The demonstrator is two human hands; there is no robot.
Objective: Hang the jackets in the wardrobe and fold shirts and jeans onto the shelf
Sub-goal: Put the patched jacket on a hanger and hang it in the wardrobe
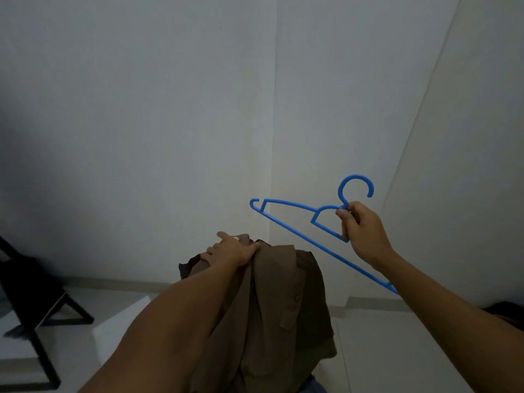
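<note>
At lower centre the left hand (pixel 232 251) bunches the brown jacket (pixel 283 302) near its collar, holding it up, while right of centre the right hand (pixel 365 234) pinches the blue plastic hanger (pixel 297 234) below its hook, seemingly ready to thread a shoulder.

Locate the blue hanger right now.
Head view, right of centre: the blue hanger is held up in the right hand, beside the brown jacket.

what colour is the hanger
Blue, plain with no pattern; the hanger shows clearly in the head view, held by the right hand.
</note>
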